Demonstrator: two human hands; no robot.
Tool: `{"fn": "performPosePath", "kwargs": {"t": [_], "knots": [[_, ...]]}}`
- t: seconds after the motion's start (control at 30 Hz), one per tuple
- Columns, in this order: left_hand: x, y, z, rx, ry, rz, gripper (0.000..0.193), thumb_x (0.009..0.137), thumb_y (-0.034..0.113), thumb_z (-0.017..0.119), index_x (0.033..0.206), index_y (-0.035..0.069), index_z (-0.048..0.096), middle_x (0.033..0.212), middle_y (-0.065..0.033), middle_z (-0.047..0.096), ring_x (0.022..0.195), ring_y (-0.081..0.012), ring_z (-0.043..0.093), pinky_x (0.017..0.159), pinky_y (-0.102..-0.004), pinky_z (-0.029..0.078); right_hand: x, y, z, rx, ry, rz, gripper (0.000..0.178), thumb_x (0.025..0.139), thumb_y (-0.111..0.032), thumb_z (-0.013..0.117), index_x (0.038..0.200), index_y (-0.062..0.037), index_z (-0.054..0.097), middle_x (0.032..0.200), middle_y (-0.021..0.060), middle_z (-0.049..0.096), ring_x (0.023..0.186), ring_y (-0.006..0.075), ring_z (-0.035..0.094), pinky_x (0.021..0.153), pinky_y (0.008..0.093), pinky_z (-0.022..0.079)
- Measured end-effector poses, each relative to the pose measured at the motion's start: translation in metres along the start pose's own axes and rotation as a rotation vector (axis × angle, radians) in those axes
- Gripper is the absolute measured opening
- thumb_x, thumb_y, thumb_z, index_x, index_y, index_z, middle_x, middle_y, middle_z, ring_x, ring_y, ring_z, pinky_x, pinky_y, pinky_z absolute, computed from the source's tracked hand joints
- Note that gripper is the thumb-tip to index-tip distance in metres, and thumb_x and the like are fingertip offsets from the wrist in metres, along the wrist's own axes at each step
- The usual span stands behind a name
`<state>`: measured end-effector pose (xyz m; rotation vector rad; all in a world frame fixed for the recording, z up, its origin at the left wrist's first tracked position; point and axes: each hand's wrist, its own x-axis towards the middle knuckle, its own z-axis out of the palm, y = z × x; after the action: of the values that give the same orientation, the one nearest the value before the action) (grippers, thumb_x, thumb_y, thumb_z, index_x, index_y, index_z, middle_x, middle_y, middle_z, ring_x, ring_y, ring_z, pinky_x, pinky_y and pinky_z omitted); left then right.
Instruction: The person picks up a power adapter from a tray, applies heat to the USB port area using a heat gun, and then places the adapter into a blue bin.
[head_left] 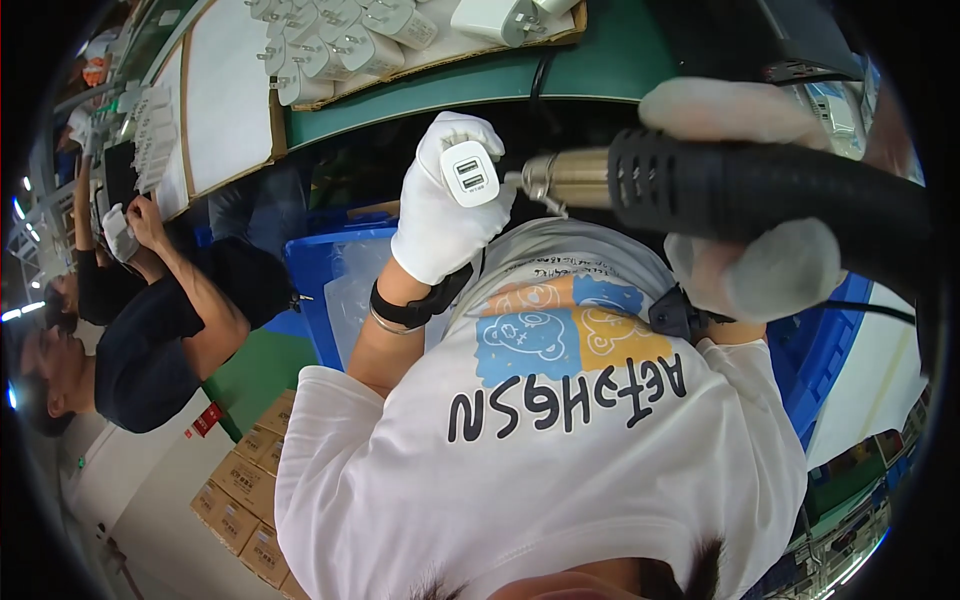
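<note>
My left hand [432,215], in a white glove, is closed round a white USB wall charger [470,175]. The charger's end face, with two USB ports, is turned toward me. From the right, a black hot-air gun [740,185] with a metal nozzle and a wire clamp points at the charger, its tip close beside it. My right hand [768,272], in a pale glove, wraps round the gun's body; fingers show above and below it. Whether the nozzle touches the charger, I cannot tell.
Several white chargers with plug prongs [345,45] stand on a cardboard tray [430,75] atop the green bench [600,75]. A blue bin [312,300] sits left of my arm. Cartons [245,480] are stacked lower left. At the left a co-worker in a dark shirt [150,350] works.
</note>
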<state>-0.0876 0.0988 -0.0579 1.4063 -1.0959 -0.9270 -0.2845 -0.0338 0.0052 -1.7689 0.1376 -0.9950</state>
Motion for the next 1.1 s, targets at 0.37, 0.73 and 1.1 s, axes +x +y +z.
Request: {"fn": "performPosePath", "kwargs": {"t": [0.37, 0.73, 1.1], "knots": [[-0.001, -0.002, 0.004, 0.018, 0.012, 0.028, 0.041, 0.059, -0.015, 0.059, 0.091, 0.007, 0.050, 0.090, -0.0023, 0.049, 0.080, -0.0118, 0.049, 0.073, -0.0223, 0.042, 0.011, 0.021, 0.000, -0.118, -0.132, -0.550, 0.034, 0.085, -0.025, 0.065, 0.092, 0.0080, 0.060, 0.103, 0.0232, 0.062, 0.080, 0.0230, 0.064, 0.066, 0.0263, 0.051], [-0.003, 0.002, 0.006, -0.018, 0.019, -0.028, 0.041, 0.059, -0.015, 0.060, 0.092, 0.008, 0.050, 0.089, -0.0009, 0.050, 0.079, -0.0105, 0.049, 0.072, -0.0217, 0.042, 0.008, -0.005, 0.015, -0.107, 0.051, -0.303, 0.035, 0.083, -0.023, 0.067, 0.096, 0.0092, 0.060, 0.100, 0.0231, 0.063, 0.076, 0.0212, 0.064, 0.064, 0.0249, 0.050], [-0.002, -0.003, 0.005, 0.080, -0.007, 0.062, 0.043, 0.058, -0.016, 0.059, 0.092, 0.007, 0.050, 0.089, -0.0013, 0.050, 0.078, -0.0107, 0.049, 0.071, -0.0217, 0.042, 0.014, -0.017, 0.004, -0.094, -0.106, -0.077, 0.034, 0.087, -0.022, 0.063, 0.103, 0.0085, 0.059, 0.093, 0.0189, 0.064, 0.066, 0.0135, 0.061, 0.056, 0.0199, 0.047]]}}
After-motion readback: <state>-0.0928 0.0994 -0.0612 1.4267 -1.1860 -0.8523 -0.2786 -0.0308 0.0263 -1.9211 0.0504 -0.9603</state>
